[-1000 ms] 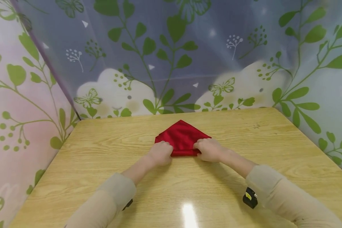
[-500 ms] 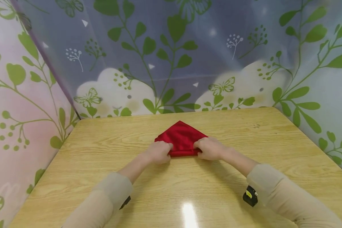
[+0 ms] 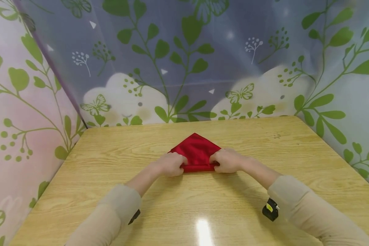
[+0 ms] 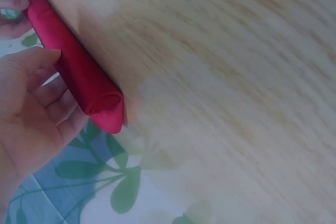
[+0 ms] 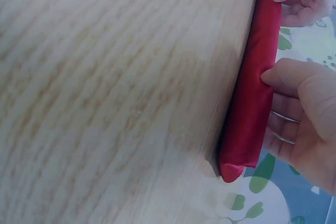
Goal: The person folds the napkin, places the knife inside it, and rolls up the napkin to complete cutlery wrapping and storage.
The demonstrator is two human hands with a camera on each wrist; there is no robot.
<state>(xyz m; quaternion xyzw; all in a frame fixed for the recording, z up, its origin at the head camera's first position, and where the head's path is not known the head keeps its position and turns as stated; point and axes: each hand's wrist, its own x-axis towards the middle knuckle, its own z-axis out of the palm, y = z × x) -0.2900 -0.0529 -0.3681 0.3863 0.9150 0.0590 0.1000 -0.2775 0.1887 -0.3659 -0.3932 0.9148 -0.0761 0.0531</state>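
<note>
A shiny red cloth (image 3: 196, 148) lies on the wooden table, its far part a flat triangle pointing away from me. Its near edge is rolled into a tube, seen lengthwise in the left wrist view as a red roll (image 4: 79, 72) with a spiral end. My left hand (image 3: 172, 164) grips the left part of the roll, thumb on the near side and fingers over the far side. On the right part, my right hand (image 3: 229, 160) holds the roll the same way, its thumb pressed on the red roll (image 5: 254, 77) in the right wrist view.
The pale wooden table (image 3: 126, 143) has a glare spot near its front. Behind it hangs a backdrop (image 3: 184, 61) printed with leaves and butterflies, continuing along both sides. A black wrist device (image 3: 270, 209) sits under the right sleeve cuff.
The cloth's far tip has come slightly nearer and the triangle has grown smaller. Both hands stay on the roll, which has shifted a little toward me.
</note>
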